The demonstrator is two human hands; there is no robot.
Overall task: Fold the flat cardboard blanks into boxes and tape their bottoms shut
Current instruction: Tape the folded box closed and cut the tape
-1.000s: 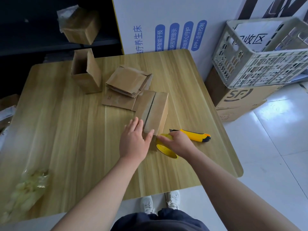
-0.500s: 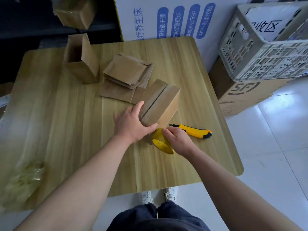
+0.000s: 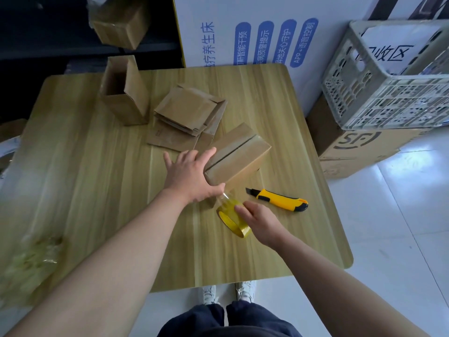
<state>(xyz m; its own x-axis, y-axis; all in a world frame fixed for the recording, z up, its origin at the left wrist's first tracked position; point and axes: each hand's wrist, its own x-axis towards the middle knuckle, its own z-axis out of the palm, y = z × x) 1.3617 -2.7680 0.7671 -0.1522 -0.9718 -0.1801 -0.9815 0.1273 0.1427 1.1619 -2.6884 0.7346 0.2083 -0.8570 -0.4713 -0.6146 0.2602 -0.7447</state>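
A folded cardboard box [image 3: 239, 154] lies on the wooden table [image 3: 97, 190] with its flap seam facing up. My left hand [image 3: 189, 173] presses on its near left end, fingers straight and spread, thumb along the near edge. Just in front, my right hand [image 3: 262, 221] grips a yellow tape roll [image 3: 229, 216], tilted on edge. A short strip of clear tape runs from the roll up to the box's near end. A stack of flat cardboard blanks [image 3: 187, 113] lies behind the box.
A yellow utility knife [image 3: 279, 200] lies right of the roll. An upright open box [image 3: 124, 98] stands at the back left. Crumpled plastic [image 3: 29, 261] sits at the front left edge. A grey crate [image 3: 388, 93] on a carton [image 3: 359, 147] stands right of the table.
The box has turned, its far end swinging right, and my left hand has shifted round its near left end. My right hand has drawn the tape roll back from the box.
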